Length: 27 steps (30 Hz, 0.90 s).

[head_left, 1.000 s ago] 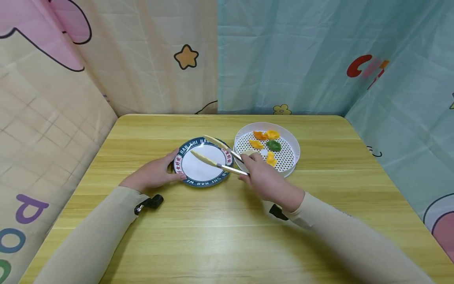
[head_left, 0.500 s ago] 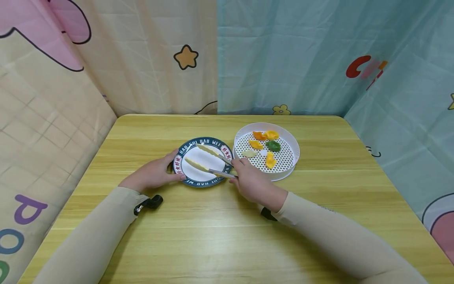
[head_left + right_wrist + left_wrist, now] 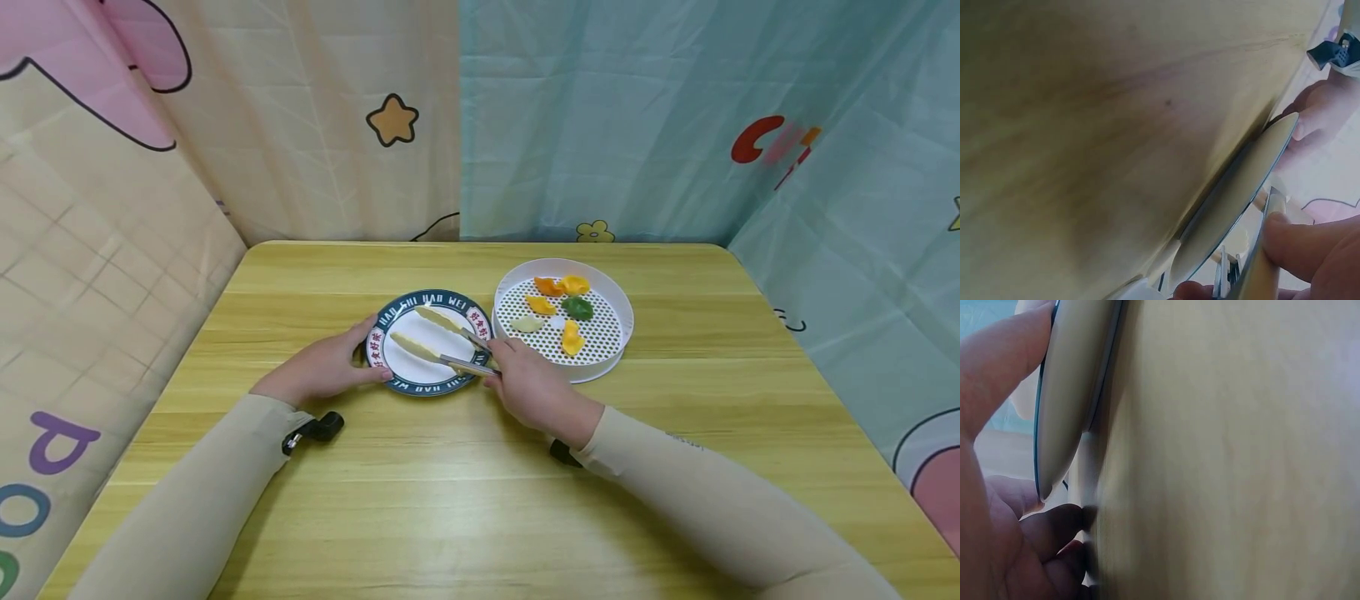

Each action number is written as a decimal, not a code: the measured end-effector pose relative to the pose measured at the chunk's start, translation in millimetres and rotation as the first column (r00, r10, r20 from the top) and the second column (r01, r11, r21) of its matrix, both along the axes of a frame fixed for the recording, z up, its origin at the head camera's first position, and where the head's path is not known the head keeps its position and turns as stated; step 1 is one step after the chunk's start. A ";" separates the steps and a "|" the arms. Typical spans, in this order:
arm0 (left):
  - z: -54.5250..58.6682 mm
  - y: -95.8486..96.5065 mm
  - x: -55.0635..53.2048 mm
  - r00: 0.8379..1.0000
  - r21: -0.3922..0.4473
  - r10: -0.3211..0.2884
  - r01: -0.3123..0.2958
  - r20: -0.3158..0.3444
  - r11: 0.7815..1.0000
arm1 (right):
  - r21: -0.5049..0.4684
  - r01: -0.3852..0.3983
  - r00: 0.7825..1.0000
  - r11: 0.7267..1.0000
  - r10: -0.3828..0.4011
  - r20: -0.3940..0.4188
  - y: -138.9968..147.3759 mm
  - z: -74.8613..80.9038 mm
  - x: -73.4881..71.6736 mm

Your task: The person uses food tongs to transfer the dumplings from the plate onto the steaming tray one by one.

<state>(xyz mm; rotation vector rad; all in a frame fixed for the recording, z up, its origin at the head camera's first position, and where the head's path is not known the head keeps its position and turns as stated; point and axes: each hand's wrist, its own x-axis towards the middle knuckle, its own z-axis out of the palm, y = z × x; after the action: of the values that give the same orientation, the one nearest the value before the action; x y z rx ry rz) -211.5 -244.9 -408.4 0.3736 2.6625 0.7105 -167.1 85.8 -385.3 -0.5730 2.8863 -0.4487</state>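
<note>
A round plate with a white centre and a dark blue lettered rim sits on the wooden table. At its left edge my left hand grips the rim, thumb on top; in the left wrist view the other fingers reach beside and under the rim. My right hand holds metal tongs with beige tips. The tongs' arms are spread above the plate's white centre with nothing between them; whether the tips touch it I cannot tell. In the right wrist view the thumb presses one tong arm.
Right of the plate stands a round white perforated steamer tray with a raised wall. It holds several dumplings: orange, yellow, green and pale. Curtains hang behind the table's back edge.
My right hand has moved left and slightly down, carrying the tongs from the tray's edge further over the plate. The pale dumpling has come into view. The left hand and plate stay put.
</note>
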 end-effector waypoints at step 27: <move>1.9 1.4 2.4 1.000 -0.030 -0.007 0.007 -0.014 1.000 | 0.036 -0.015 0.999 0.999 0.013 0.042 10.8 -1.4 3.4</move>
<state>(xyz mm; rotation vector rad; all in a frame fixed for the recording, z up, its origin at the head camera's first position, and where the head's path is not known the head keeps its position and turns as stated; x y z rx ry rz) -209.1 -243.5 -406.5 0.3816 2.6807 0.6678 -163.7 96.6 -386.6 -0.5710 2.8432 -0.4005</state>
